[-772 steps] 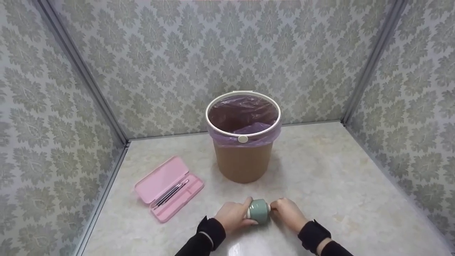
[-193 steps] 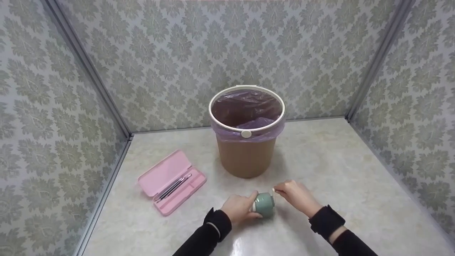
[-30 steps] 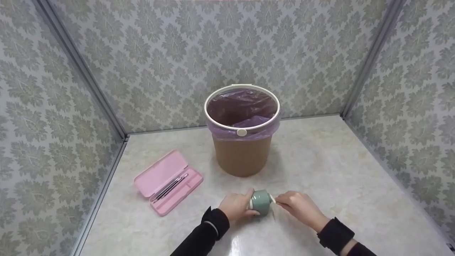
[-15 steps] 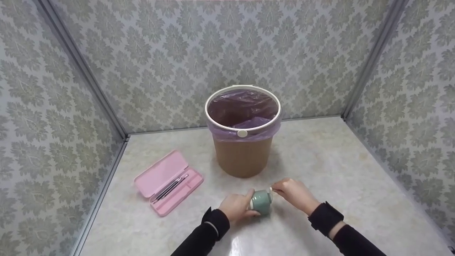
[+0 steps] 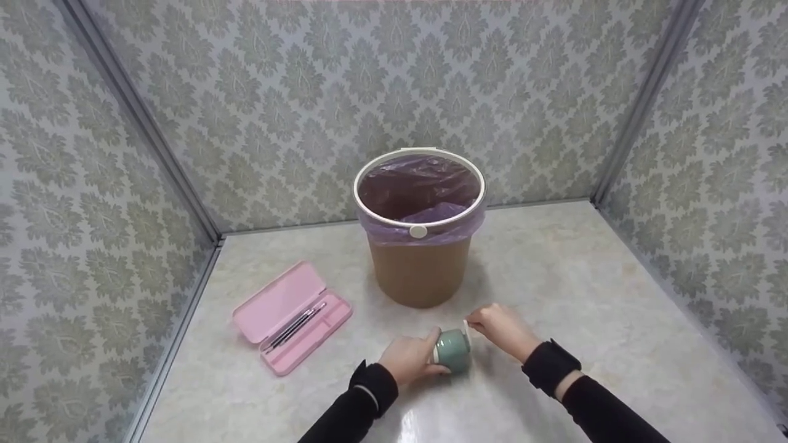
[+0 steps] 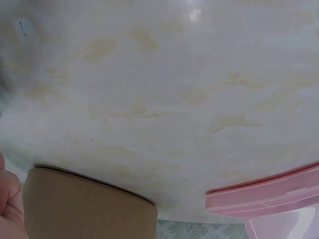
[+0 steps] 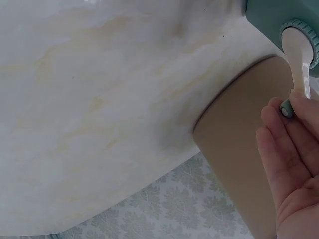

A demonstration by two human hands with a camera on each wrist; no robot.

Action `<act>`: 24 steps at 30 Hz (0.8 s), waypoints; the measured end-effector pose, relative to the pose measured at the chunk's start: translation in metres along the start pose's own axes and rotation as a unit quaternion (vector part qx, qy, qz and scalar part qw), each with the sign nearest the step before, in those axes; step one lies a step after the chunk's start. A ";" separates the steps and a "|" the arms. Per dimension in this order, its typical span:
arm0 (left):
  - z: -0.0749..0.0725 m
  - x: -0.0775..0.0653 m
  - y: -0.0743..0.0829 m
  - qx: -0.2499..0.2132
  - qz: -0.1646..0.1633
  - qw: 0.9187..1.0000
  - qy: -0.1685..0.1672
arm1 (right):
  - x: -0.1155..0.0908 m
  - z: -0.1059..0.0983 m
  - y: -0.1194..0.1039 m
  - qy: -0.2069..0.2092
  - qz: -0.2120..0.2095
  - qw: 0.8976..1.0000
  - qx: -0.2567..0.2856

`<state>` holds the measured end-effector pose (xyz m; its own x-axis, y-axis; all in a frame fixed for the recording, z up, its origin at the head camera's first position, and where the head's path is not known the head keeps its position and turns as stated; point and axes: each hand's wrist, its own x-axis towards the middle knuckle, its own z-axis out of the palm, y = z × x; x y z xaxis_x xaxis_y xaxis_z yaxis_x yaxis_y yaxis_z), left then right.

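A green crank-handled pencil sharpener (image 5: 451, 352) lies on its side at the front of the table. My left hand (image 5: 406, 359) grips its left end, thumb on one side and fingers on the other. With fingertips and thumb my right hand (image 5: 502, 330) pinches the small green knob (image 7: 286, 108) of the white crank handle (image 7: 298, 50). In the head view the handle points up and away from me. Whether a pencil sits inside is hidden by my left hand. At the left wrist view's edge shows part of a hand, which one I cannot tell.
Behind the sharpener stands a brown trash bin (image 5: 420, 274) with a white rim and a purple liner bag. An open pink pencil case (image 5: 306, 351) with several dark pencils (image 5: 289, 332) lies to the left. Patterned walls (image 5: 394, 80) enclose the table at back and sides.
Over the last second my right hand has swung the crank from pointing right to pointing up and away. The left hand keeps its hold. Bin and pencil case stay in place.
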<state>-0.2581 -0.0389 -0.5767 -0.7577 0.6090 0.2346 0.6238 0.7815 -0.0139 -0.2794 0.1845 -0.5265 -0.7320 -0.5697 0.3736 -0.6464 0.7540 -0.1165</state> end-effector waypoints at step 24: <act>0.004 -0.001 0.005 0.017 -0.003 1.000 0.013 | -0.040 0.042 -0.004 -0.034 0.048 0.998 0.004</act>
<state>-0.2549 -0.0351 -0.5805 -0.7562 0.6003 0.2604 0.6113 0.7901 -0.0461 -0.2566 0.1902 -0.5791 -0.8031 -0.5164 0.2971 -0.5746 0.8033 -0.1569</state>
